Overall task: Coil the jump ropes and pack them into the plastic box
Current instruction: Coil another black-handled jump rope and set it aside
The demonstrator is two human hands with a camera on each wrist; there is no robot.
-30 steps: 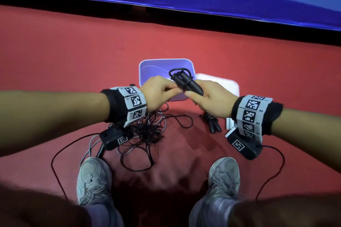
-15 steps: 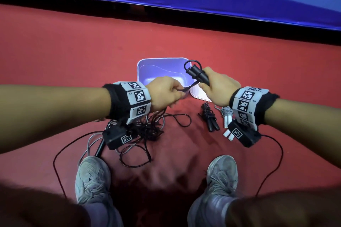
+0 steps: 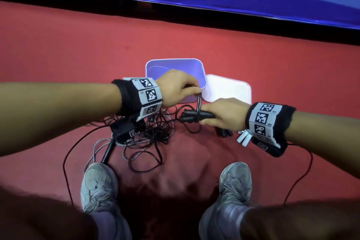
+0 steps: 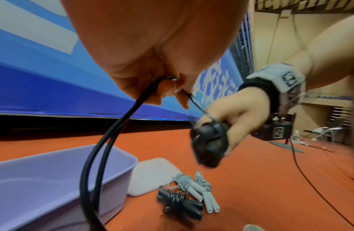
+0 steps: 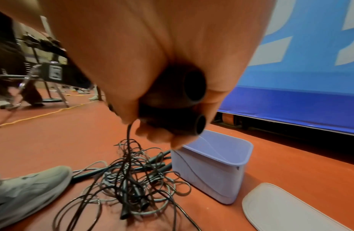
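The person's right hand (image 3: 222, 115) clenches the two black handles (image 5: 184, 100) of a jump rope side by side, while the left hand (image 3: 175, 87) pinches its black cord (image 4: 105, 140) above them, over the red floor (image 3: 78, 45). To wrap well, keep the cord taut and lay turns snugly around both handles. The purple plastic box (image 5: 213, 170) stands open just beyond the hands, apparently empty. Its white lid (image 3: 228, 89) lies beside it. A tangled pile of ropes (image 5: 130, 176) waits nearby.
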